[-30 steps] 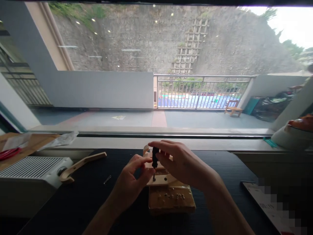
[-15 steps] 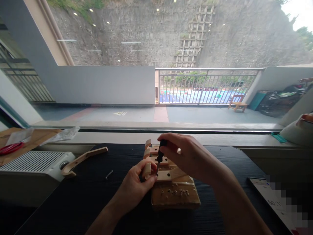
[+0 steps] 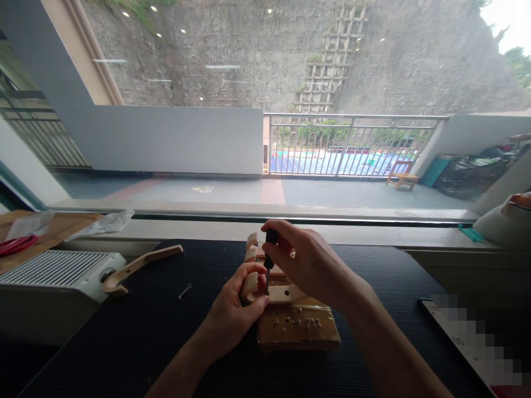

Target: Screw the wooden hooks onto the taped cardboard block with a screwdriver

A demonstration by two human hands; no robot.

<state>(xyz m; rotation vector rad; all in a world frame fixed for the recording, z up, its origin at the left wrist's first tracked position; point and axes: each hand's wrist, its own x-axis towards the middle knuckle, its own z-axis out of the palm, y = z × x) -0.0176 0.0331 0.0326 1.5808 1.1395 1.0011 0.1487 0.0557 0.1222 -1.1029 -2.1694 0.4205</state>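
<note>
My right hand [image 3: 309, 254] is closed around the black handle of a screwdriver [image 3: 269, 258], which stands almost upright. Its tip meets a hole in the nearest wooden hook [image 3: 279, 296]. The fingers of my left hand [image 3: 238, 298] are wrapped around the curved end of that same hook, steadying it close to the screwdriver tip. Beneath lies a block wrapped in brown tape [image 3: 298, 345], with several small screws [image 3: 309, 322] on its near part. More wooden hooks [image 3: 250, 254] are lined up on the block behind, partly hidden by my hands.
A loose wooden hook [image 3: 145, 264] lies at the table's far left, beside a white slatted appliance [image 3: 66, 271]. A small metal pin [image 3: 185, 291] rests on the black table [image 3: 174, 348]. On the right is a phone-like device [image 3: 450, 331]. A window sill [image 3: 199, 231] runs behind.
The screwdriver has tilted to a more upright stance, its handle moving slightly left with my right hand. My left hand keeps its hold on the hook.
</note>
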